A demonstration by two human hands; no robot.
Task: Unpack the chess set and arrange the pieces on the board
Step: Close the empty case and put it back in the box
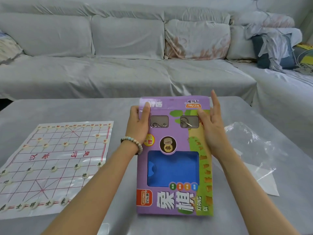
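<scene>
Purple xiangqi box (174, 167) lay on the surface (118, 109), long axis near-to-far, just right of the board (55, 165); left hand (138, 121) gripped its far-left edge, right hand (211, 126) pressed straight-fingered against its far-right edge, both equally close.

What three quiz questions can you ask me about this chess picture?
1. Fill the gap: the left hand grips the top edge of the ___ box.
2. True or false: pieces already sit on the chess board.
3. Choose one: on which side of the box does the clear plastic wrap lie? A) left B) right

Key: 1 purple; 2 true; 3 B.
</scene>
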